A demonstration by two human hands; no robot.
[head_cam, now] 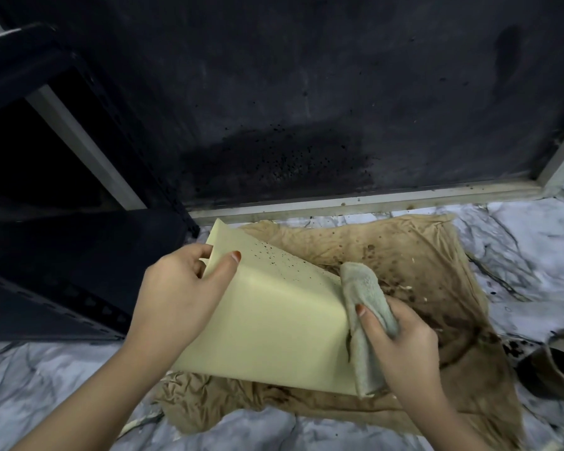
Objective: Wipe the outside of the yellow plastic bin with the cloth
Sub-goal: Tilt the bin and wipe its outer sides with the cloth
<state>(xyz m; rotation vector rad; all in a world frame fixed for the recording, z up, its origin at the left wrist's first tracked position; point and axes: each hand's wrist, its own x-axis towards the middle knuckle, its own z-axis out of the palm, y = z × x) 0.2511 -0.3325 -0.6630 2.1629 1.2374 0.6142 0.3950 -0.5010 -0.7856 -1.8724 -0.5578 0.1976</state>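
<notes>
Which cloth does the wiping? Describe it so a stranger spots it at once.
Find the pale yellow bin lying tilted on the big stained tan sheet. At its right edge, the right hand clutches a small grey-green cloth. Unlike the flat brown sheet, it is bunched, fluffy and held against the bin.

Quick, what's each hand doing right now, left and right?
Left hand: closed on the edge of the yellow plastic bin, steadying it.
Right hand: closed around the cloth, pressing it against the bin's side.

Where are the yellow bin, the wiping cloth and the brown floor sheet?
bin (267, 323), head view, on its bare yellow side wall.
cloth (365, 291), head view, on the fold above the thumb.
brown sheet (414, 245), head view, on its stained far part.
</notes>
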